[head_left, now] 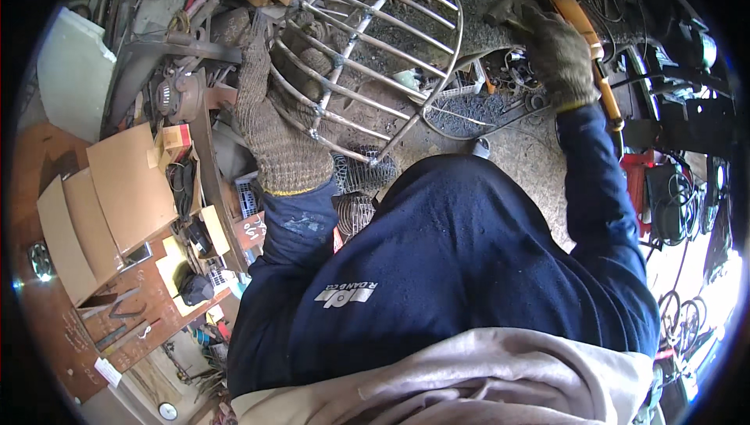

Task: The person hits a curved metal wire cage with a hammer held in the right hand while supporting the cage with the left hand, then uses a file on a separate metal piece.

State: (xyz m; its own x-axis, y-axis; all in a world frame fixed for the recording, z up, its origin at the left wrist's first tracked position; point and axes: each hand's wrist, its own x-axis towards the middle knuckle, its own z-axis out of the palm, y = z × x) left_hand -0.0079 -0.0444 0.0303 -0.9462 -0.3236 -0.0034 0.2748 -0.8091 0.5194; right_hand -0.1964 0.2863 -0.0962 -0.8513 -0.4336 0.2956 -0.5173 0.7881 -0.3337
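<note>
A curved grate of welded metal rods (367,26), like a rounded cage section, stands tilted at upper centre, with bright weld spots along its cross bar. Against its left edge is my left hand (273,120) in a brown knit glove, closed on the outer rods; the thumb is hidden. My right hand (561,58), gloved alike, reaches forward at upper right. Its fingers are closed around what looks like a short hammer, whose dark head (500,12) sticks out to the left. Close beside this hand lies an orange angle grinder (576,15) with a red disc.
Dark grit covers the work surface (484,112) beyond my knees. A white plastic basket (465,81) with small parts sits between my hands. Scrap metal and a vise-like iron piece (178,95) crowd the left. Cardboard boxes (129,183) stand on a brown table. Cables hang at right.
</note>
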